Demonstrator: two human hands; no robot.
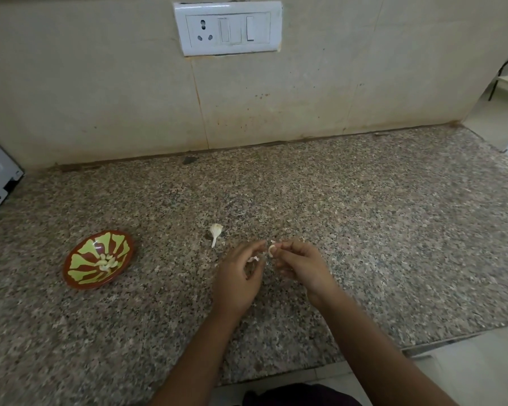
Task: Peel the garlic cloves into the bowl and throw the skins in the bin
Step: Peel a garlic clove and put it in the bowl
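Right hand [298, 263]: I pinch a garlic clove [271, 251], right of the bowl [82, 276].
Left hand [236, 278]: curled alongside, grip unclear.

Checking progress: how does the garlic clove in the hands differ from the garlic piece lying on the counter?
The clove is pinched in the right hand; the garlic piece lies untouched on the counter. The garlic piece has a long stem; the clove shows none. Both are whitish.
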